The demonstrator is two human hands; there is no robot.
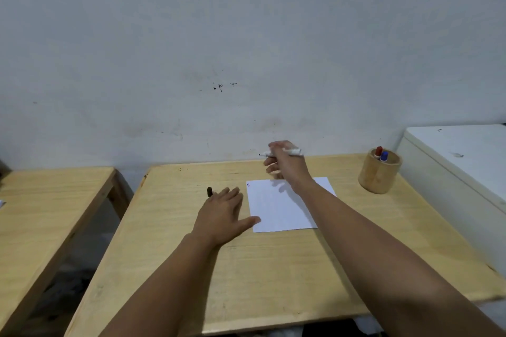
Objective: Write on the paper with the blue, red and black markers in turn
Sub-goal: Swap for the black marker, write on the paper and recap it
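Above the paper, the right hand grips an uncapped marker.

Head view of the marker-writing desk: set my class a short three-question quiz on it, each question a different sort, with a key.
1. True or false: the right hand holds an uncapped marker above the table, off the paper.
2. Which marker colours stand in the wooden cup? A) red and blue B) black and green C) red only
3. Fill in: the black cap lies beside the ___ hand.

Key: 1 true; 2 A; 3 left.
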